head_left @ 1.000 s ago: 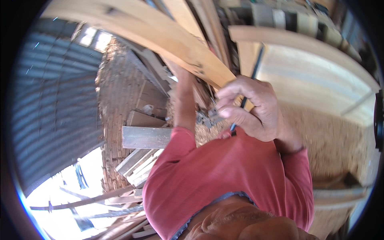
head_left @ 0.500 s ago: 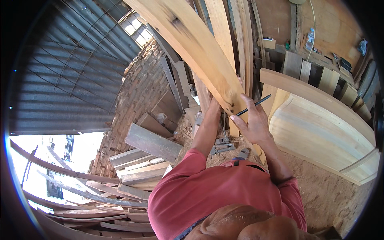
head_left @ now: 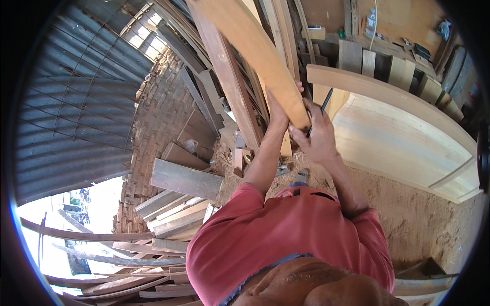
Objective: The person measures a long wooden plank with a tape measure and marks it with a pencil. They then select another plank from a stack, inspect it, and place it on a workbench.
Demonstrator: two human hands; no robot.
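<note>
A long yellowish wooden board [head_left: 265, 58] slants from the top of the view down to my hands, its smooth narrow edge facing up. My left hand [head_left: 277, 111] is wrapped around it from the left and underneath, with fingertips showing on the far right side. At the near end, by a dark knot, my right hand [head_left: 320, 135] touches the board's right side. A slim black pencil [head_left: 327, 99] is tucked between the right hand's fingers, sticking up and slightly right; whether it is a pencil or a pen is hard to tell.
To the right stands a pale wood panel [head_left: 393, 140] with a curved top rail [head_left: 388, 97]. Upright planks [head_left: 224, 61] lean ahead. Offcuts [head_left: 186, 178] lie stacked at left, before a brick wall [head_left: 153, 132] and corrugated sheets [head_left: 76, 117]. A plastic bottle [head_left: 370, 23] stands on a far shelf.
The board has turned in my hands from its broad knotted face to its narrow edge. My right hand has tilted the pencil more upright. The view has shifted, moving surroundings up and left.
</note>
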